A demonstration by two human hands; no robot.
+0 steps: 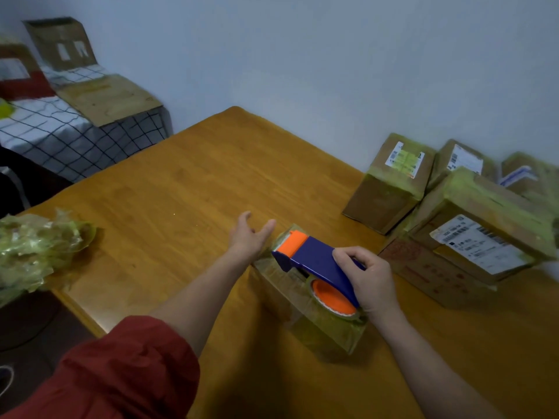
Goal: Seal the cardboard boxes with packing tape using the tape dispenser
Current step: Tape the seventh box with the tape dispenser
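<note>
Right hand (pixel 367 276) wrapped around the handle of a blue and orange tape dispenser (pixel 314 263), fingers curled shut on it. Dispenser resting on top of a small cardboard box (pixel 311 309), orange front end pointing away toward the box's far end, orange tape roll hub near the wrist. Box glossy with yellowish tape, lying near the middle of a wooden table (pixel 169 189).

Left hand (pixel 248 237) open, fingers spread, holding nothing, at the far left corner of the box; touching it or just beside, cannot tell. Red sleeve (pixel 121 370) pushed up the left forearm.

Wide bare stretch of tabletop to the left and beyond the hands, out to the rounded far corner by the wall. Crumpled wad of used tape (pixel 36 246) at the left table edge.

To the right, a cluster of taped boxes (pixel 472 225) crowding the table's right side, well apart from the hands. White shipping labels with barcodes on their tops; print too blurred to read.

Checked cloth with more cardboard (pixel 109 98) at far left.
</note>
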